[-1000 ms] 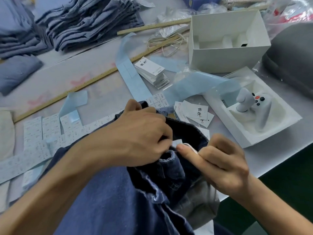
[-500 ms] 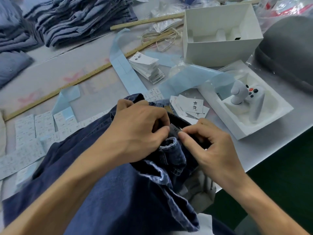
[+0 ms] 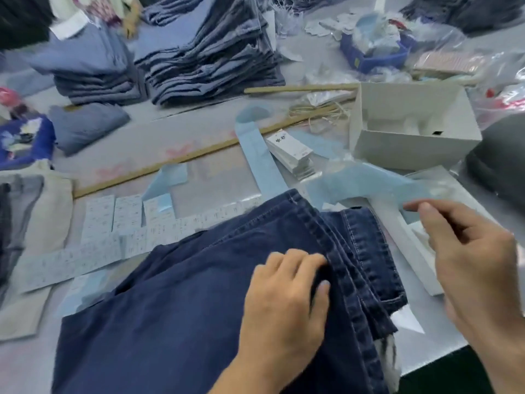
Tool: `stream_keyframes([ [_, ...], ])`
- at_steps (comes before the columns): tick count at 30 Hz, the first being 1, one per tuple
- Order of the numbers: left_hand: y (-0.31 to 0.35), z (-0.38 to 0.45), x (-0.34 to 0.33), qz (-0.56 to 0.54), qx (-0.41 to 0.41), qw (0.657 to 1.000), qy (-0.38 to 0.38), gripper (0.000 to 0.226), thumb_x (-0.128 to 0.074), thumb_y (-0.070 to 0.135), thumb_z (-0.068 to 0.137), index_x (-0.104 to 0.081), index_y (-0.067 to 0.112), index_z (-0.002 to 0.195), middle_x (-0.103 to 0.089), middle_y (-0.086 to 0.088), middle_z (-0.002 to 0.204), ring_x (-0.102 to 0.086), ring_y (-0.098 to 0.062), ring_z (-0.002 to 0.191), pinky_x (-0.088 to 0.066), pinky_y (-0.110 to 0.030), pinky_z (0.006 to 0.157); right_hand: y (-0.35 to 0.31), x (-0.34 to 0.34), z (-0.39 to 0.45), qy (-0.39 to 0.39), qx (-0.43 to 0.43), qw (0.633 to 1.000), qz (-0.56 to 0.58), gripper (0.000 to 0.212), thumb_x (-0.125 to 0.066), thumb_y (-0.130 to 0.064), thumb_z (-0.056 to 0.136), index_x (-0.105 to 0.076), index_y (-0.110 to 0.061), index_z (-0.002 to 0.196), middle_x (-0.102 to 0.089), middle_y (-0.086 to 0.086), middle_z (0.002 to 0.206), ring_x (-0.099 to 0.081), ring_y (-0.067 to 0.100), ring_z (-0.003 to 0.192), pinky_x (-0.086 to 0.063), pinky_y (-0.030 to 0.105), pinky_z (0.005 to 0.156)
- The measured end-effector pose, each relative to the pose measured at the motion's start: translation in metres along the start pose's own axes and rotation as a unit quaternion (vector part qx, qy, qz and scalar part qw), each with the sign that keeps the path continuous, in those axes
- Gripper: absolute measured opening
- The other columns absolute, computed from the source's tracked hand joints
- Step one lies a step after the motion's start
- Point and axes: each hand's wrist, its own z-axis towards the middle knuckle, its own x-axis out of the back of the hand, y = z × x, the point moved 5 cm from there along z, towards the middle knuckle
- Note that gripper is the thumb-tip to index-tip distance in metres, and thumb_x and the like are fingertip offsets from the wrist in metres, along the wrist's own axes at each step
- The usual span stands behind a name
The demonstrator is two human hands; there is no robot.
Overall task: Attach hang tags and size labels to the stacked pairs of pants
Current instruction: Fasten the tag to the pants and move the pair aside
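**Dark denim laid flat, one hand on the waistband, the other lifted**

The fingers [image 3: 295, 261] of the left hand [image 3: 287, 297] were seen curled onto the dark blue pants [image 3: 176, 294], with the fingertips pressed at the inner edge of the waistband [image 3: 349, 268] and the thumb laid against the fabric beside it. Whether the cloth was pinched or only pressed could not be told. The right hand [image 3: 471, 268] was held above the right edge of the pants, its fingers loosely bent and nothing gripped in them; the index finger and thumb were pointed toward a crumpled light blue strip [image 3: 377, 184] under clear plastic.

The pants were spread across the near part of the tabletop [image 3: 147, 137], the waistband run diagonally from the far middle toward the near right. A white tag corner [image 3: 407, 321] was seen protruding from under the waistband at the near right edge. Sheets of white size labels [image 3: 99, 220] were laid just left of the pants, partly covered by the fabric. A small stack of white hang tags [image 3: 292, 155] was set beyond the pants, beside a long wooden ruler [image 3: 170, 166] and another light blue strip. An open white box [image 3: 412, 123] was placed at the far right, and a white tray [image 3: 417, 251] was partly hidden under the right hand. Folded stacks of lighter blue pants [image 3: 210, 55] were piled at the far side of the tabletop, well apart from the hands.
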Motion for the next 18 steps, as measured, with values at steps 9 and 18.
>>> stream_keyframes([
  [9,-0.063,0.007,0.064,-0.579,0.15,0.801,0.032,0.04,-0.061,0.033,0.096,-0.059,0.028,0.136,-0.072,0.002,0.12,-0.07,-0.014,0.103,-0.058,-0.031,0.083,-0.098,-0.148,-0.032,-0.521,0.113,0.842,-0.08,0.022,-0.051,-0.044,0.101,-0.068,-0.031,0.104,-0.072,-0.003,0.095,-0.067,0.022,0.083,-0.054,0.045,0.075],
  [18,-0.143,-0.031,0.108,-0.421,0.137,0.897,0.021,0.026,-0.078,0.035,0.082,-0.072,0.04,0.107,-0.068,0.016,0.087,-0.057,-0.002,0.067,-0.042,-0.015,0.063,-0.138,-0.209,-0.05,-0.524,0.109,0.844,-0.049,0.019,-0.05,-0.04,0.101,-0.065,-0.031,0.108,-0.055,0.012,0.073,-0.044,0.031,0.064,-0.038,0.041,0.058],
])
